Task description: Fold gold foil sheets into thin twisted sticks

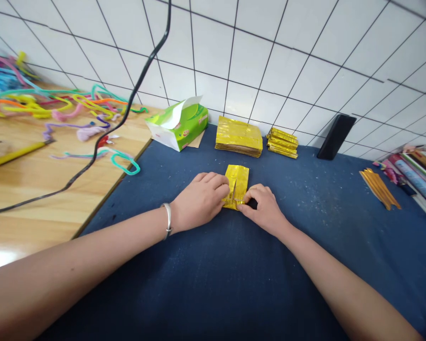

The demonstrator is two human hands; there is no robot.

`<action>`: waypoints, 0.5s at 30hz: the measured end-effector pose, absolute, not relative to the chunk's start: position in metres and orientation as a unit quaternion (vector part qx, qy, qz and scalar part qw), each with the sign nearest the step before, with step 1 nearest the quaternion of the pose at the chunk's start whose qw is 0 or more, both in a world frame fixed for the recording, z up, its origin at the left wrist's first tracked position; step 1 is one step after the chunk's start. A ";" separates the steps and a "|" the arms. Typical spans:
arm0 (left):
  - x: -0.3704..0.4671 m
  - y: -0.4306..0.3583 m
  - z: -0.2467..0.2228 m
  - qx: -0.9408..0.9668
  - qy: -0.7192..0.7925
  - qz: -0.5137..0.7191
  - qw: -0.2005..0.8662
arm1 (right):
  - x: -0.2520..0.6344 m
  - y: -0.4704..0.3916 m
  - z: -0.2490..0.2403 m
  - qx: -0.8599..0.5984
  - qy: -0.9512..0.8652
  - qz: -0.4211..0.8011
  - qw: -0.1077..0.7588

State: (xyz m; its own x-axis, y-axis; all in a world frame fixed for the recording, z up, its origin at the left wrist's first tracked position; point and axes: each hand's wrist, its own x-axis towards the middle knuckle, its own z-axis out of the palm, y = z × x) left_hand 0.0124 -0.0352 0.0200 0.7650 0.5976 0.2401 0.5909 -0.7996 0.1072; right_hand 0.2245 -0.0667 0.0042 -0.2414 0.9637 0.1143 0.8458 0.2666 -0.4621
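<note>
You're working on a dark blue table covering (pixel 206 284) before a white tiled wall (pixel 213 52), with a wooden tabletop (pixel 17 187) adjoining at left. A green tissue pack (pixel 193 124) near the wall has a white sheet sticking up. Between your hands lies the gold foil paper (pixel 241 176), its long axis running from you toward the wall. Your right hand (pixel 266 208) pinches its near right corner; your left hand (pixel 202 196) curls onto its left edge, but I can't tell whether it grips.
</note>
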 end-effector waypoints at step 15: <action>0.022 -0.067 0.030 0.978 0.202 -0.002 -0.042 | 0.233 -0.067 0.001 -0.580 -0.749 0.215 0.238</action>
State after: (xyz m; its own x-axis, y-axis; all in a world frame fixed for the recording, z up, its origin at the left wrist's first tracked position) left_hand 0.0220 -0.0668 0.0299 0.9182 0.3960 0.0134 0.3956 -0.9146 -0.0835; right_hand 0.2332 -0.0670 0.0013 -0.2138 0.9709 0.1082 0.7661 0.2354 -0.5980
